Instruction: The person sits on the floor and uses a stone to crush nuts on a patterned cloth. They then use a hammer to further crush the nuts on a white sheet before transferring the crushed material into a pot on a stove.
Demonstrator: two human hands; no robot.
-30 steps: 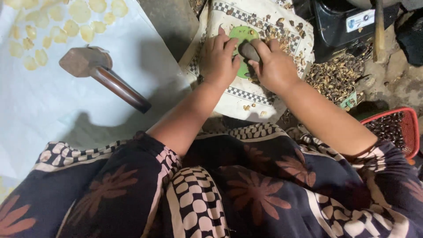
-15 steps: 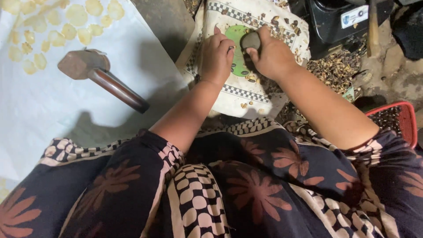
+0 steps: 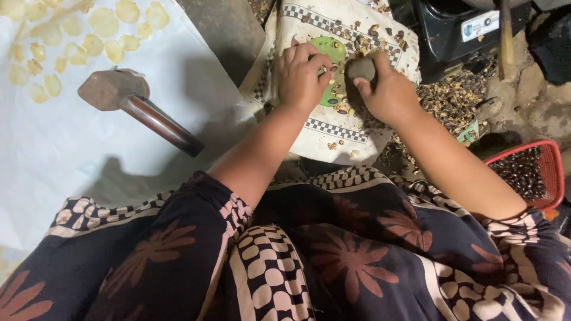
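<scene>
The right hand [image 3: 389, 95] is closed around a stone [image 3: 361, 69], dark grey, rounded and smooth; only its far end shows above the fingers. No long axis or heading can be made out, as the hand covers most of it. It sits over the right part of a cream cloth [image 3: 333, 131] with a checked border and a green patch [image 3: 328, 50].

The left hand [image 3: 300, 80] lies on the cloth just left of the stone, fingers curled, the tips drawn together on small pale kernels [image 3: 338, 98] at the green patch. Whether it pinches one cannot be told.

Broken brown shells [image 3: 363, 38] are scattered over the far side of the cloth, with more on the ground at right. A wooden mallet [image 3: 137, 107] lies on a white sheet [image 3: 59, 154] at left, head far-left, handle running near-right. Flat yellow discs [image 3: 104, 24] are spread at the sheet's far end. A red basket [image 3: 550, 172] of dark nuts stands at the right edge.
</scene>
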